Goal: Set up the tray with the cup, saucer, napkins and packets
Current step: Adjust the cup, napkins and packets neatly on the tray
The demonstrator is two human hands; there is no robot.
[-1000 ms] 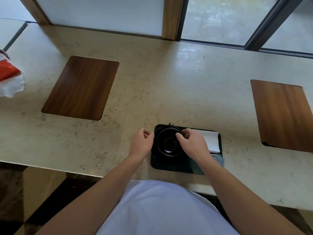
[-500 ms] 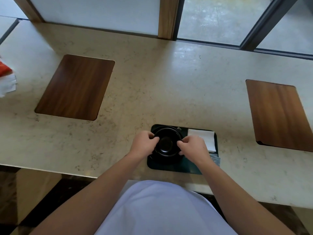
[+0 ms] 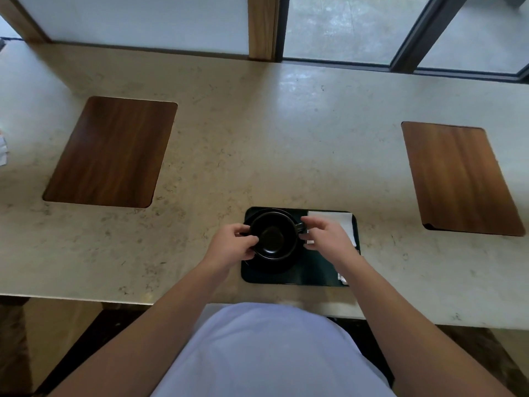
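Observation:
A black cup (image 3: 272, 239) sits on a black saucer (image 3: 273, 265) at the left end of a dark tray (image 3: 303, 277) near the counter's front edge. The cup's handle (image 3: 299, 226) points right. My left hand (image 3: 233, 246) pinches the cup's left rim. My right hand (image 3: 329, 236) hovers just right of the handle, fingers apart, its fingertips at the handle with nothing between thumb and index. A folded white napkin (image 3: 339, 222) lies at the tray's far right, partly under my right hand. Packets (image 3: 342, 279) peek out at the tray's near right corner.
The tray rests on a beige stone counter (image 3: 257, 138). Two dark wooden panels are set into it, one at the left (image 3: 111, 151) and one at the right (image 3: 458, 179). Windows run along the far edge. A white object (image 3: 2, 150) shows at the far left edge.
The cup has been turned so its handle swung from the far side round to the right. My right hand came off the rim to beside the handle; the view shifted right.

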